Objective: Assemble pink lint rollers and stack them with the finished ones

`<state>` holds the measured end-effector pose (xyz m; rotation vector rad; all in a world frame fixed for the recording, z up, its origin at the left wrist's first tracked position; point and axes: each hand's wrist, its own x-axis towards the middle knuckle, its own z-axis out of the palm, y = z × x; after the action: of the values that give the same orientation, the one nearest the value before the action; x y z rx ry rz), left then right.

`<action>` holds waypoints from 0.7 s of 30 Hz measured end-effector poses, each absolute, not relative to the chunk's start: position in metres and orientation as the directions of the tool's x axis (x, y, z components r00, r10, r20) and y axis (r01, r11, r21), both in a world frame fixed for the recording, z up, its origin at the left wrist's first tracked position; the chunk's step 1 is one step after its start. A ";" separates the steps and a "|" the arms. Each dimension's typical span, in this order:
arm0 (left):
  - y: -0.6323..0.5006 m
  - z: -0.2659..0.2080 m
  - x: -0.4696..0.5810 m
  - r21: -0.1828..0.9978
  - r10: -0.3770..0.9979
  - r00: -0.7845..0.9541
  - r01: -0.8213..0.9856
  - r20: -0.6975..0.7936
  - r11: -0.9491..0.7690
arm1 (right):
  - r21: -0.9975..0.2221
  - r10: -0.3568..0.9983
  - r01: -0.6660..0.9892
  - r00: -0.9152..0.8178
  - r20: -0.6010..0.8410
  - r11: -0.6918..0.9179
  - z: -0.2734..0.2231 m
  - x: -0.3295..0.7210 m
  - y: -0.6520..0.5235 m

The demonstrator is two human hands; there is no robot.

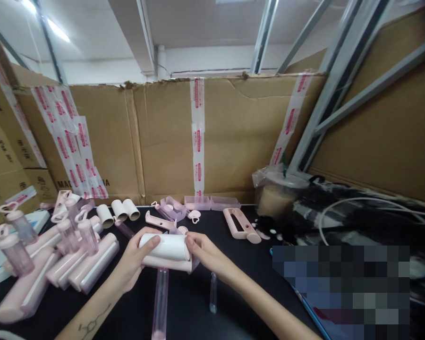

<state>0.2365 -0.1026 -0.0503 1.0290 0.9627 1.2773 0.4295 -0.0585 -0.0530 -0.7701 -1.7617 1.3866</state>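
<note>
My left hand (136, 257) grips the left end of a white roll (165, 246), thumb lying along its top. Under and around the roll is a pink plastic holder (168, 263). At the right end, my right hand (201, 252) has its fingers closed on the holder and the roll's edge. A long clear pinkish tube (160, 302) lies on the black table below the hands. To its right lies a small clear plastic piece (213, 295). Just beyond my hands is a pink frame part (161, 221).
Several pink assembled rollers (94, 263) with clear handles stand at left. White cardboard-like tubes (118, 210) and lilac trays (197, 203) line the back. At right are a pink frame (241, 225), a bagged drink cup (278, 196) and cables. Cardboard (166, 137) walls the far side.
</note>
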 end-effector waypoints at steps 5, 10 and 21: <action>-0.103 -0.049 0.235 0.947 1.000 0.021 -0.321 -0.003 0.010 | -0.976 0.819 -0.033 -0.538 0.199 0.216 -0.045 0.430 -0.065; -0.102 -0.049 0.236 0.937 1.000 0.019 -0.348 -0.014 0.020 | -0.990 0.831 -0.108 -0.539 0.136 0.092 -0.050 0.430 -0.064; -0.108 -0.050 0.238 0.917 0.978 0.207 -0.383 -0.036 0.115 | -0.938 0.803 -0.288 -0.596 0.017 -0.194 -0.045 0.424 -0.078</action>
<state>0.2376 -0.1078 -0.0495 0.9443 0.8096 1.1760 0.4238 -0.0776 -0.0450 -0.6427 -1.3156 1.8722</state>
